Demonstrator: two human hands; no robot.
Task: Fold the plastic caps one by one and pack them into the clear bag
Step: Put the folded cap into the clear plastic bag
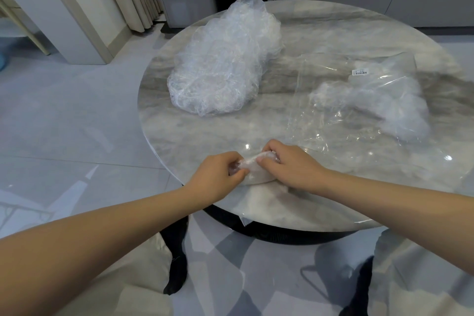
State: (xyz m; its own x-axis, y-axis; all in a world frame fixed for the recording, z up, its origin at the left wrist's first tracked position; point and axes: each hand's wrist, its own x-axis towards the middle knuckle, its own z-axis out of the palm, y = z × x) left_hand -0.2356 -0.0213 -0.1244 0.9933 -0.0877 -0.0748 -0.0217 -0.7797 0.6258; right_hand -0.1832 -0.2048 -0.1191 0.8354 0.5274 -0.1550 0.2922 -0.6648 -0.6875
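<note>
Head view: left hand (218,174) and right hand (287,164) both pinch one plastic cap (252,170) at lower centre on the surface (320,41); some folded caps (400,108) already in clear bag (341,100) at right, large unfolded pile (223,59) remains upper centre.

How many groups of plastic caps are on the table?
3: a loose pile at the far left, some inside the clear bag on the right, and one cap gripped by both hands. Single caps cannot be counted.

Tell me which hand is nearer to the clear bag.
Right. The right hand lies just beside the clear bag; the left hand lies farther away, beyond the right.
</note>
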